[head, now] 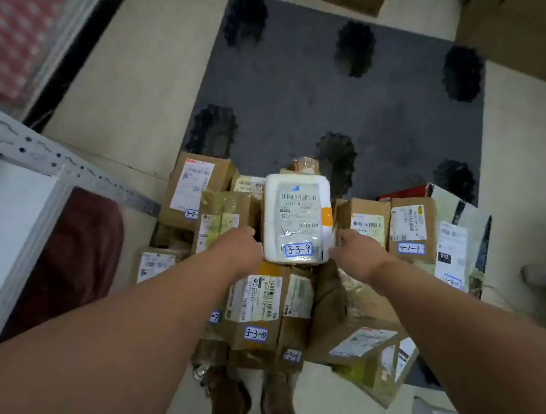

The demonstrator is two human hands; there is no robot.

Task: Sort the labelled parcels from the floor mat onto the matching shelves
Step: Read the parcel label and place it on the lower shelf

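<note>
Both arms reach down over parcel pile at near edge of grey floor mat (371, 98). Left hand (241, 250) and right hand (355, 248) hold white parcel (297, 217) by lower corners, tag "3-3-9". Brown box tagged "3-3-10" (258, 311) below it, box "3-2-1" (410, 227) right. White shelf frame (34, 150) at left.

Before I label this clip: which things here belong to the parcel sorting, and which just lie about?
Job: white parcel 3-3-9, held between left hand and right hand; box 3-3-10; box 3-2-1; floor mat.
Lying about: maroon cloth; big cartons.
</note>
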